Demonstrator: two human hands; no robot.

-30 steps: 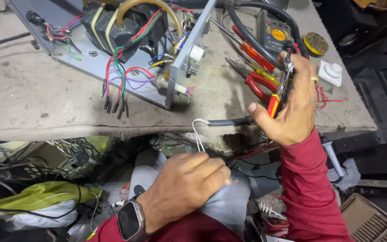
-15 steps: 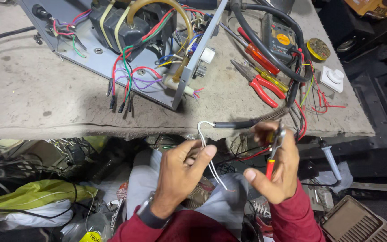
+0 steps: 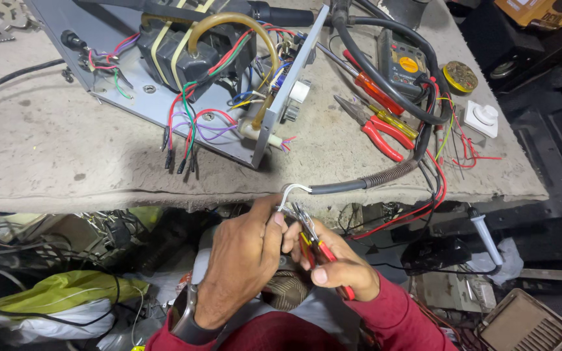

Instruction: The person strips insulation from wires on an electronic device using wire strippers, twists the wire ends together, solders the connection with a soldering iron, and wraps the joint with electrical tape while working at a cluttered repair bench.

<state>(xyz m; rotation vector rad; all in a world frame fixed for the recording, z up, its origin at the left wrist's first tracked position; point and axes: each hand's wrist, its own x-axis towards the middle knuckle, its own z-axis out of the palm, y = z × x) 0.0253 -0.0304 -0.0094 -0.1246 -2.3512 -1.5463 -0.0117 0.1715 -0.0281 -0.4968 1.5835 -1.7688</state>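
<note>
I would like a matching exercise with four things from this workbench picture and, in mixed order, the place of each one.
Things:
1. red pliers
2. small cutter
3. round dial switch
4. white wire

Places:
A. pinched in the left hand
B. near the bench's right edge
C. lying on the bench by the screwdrivers
D. held in the right hand

Pairs: 1-C, 2-D, 3-B, 4-A

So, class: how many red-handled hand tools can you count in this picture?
3: a red screwdriver and red pliers lying on the workbench, and a red-handled cutter in the right hand. Cables may hide others.
</note>
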